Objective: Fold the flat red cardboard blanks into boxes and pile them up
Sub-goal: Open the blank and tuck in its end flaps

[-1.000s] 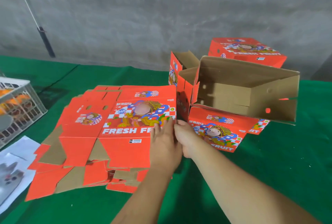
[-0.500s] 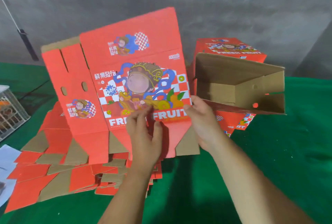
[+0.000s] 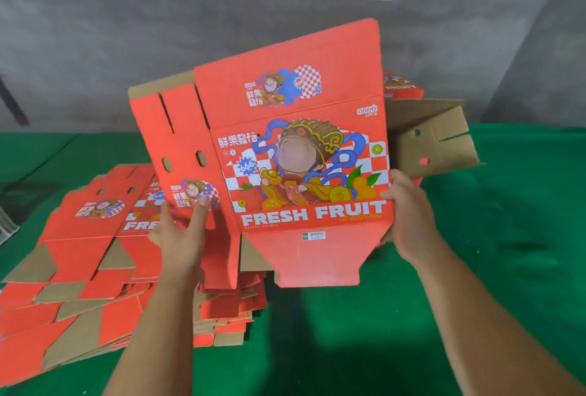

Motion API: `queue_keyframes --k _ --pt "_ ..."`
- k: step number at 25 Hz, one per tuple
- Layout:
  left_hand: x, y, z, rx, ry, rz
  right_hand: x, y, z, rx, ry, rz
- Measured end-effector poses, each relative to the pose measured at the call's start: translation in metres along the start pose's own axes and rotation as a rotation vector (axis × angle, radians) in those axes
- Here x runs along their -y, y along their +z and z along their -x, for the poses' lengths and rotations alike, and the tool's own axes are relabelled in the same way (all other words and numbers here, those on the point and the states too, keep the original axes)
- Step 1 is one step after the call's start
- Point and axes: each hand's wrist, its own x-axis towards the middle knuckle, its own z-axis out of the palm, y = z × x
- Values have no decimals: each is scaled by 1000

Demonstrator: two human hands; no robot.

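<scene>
I hold one red cardboard blank (image 3: 285, 148) upright in front of me, its printed "FRESH FRUIT" face toward me. My right hand (image 3: 409, 214) grips its right edge near the bottom corner of the printed panel. My left hand (image 3: 182, 234) lies with straight fingers against the narrow side panel at the lower left. Below and to the left, a stack of flat red blanks (image 3: 95, 256) lies on the green table (image 3: 491, 268). Behind the held blank, an opened box (image 3: 437, 138) shows its brown inside, and a closed red box (image 3: 401, 88) peeks out further back.
A grey concrete wall (image 3: 126, 46) runs behind the table. The corner of a white crate (image 3: 6, 227) shows at the left edge. Green cloth lies bare to the right and in front of me.
The blank went from lying on the stack to upright in my hands, and is now closer and further right. My left hand shifted from the front panel to the narrow side panel.
</scene>
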Motion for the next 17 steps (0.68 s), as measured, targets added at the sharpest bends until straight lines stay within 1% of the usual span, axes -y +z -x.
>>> queue_keyframes --k 1,3,5,7,8,9,11,12,13,15,16,17 --pt "-2 -2 -4 18 -48 7 3 2 -5 5 -34 19" --pt "-3 -4 -11 105 -97 74 9 2 -16 8 -95 35" --pt "-5 -4 -14 111 -153 117 13 3 -31 40 -141 129" --pt "-6 -5 -11 52 -187 160 10 7 -43 25 -151 397" --pt "-6 -6 -6 56 -185 209 10 9 -47 3 -140 546" --pt "-6 -6 1 111 -179 250 10 13 -50 24 -124 652" --pt "-9 -1 22 277 -157 268 3 21 -47 205 -105 770" --pt "-11 4 36 335 -150 304 -2 26 -42 293 -101 761" --pt "-12 10 50 389 -190 367 -7 29 -36 334 -104 678" --pt "-9 19 75 415 -243 415 -15 28 -20 276 -94 391" --pt "-5 21 84 405 -252 411 -18 25 -13 228 -70 292" --pt "-4 21 93 380 -259 398 -21 20 -7 195 -41 249"
